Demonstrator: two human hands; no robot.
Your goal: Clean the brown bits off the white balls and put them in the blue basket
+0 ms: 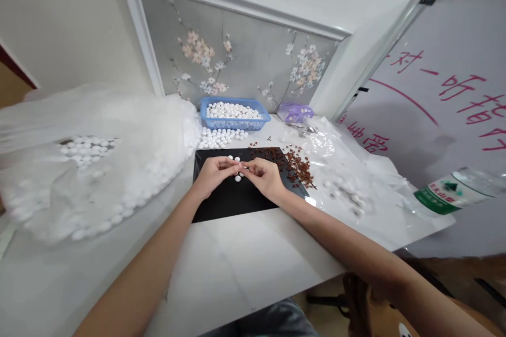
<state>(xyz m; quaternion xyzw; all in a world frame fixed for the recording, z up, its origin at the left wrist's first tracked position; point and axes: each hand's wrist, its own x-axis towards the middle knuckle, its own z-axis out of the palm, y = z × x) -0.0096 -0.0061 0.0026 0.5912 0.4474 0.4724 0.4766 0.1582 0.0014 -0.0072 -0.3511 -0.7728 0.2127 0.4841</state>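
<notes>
Over a black mat, my two hands meet at their fingertips. My left hand is closed in a pinch on what looks like a small white ball, mostly covered by the fingers. Thumb and forefinger of my right hand press together at the same spot; whatever they hold is too small and hidden to name. A few loose white balls lie on the mat just under and behind the fingers. Small reddish-brown star-shaped pieces are scattered across the mat's right edge and the table beside it.
Behind the mat stands a blue basket of white balls, with more balls before it. A large translucent bag of balls fills the left. Clear plastic bags, a purple packet and a bottle are on the right.
</notes>
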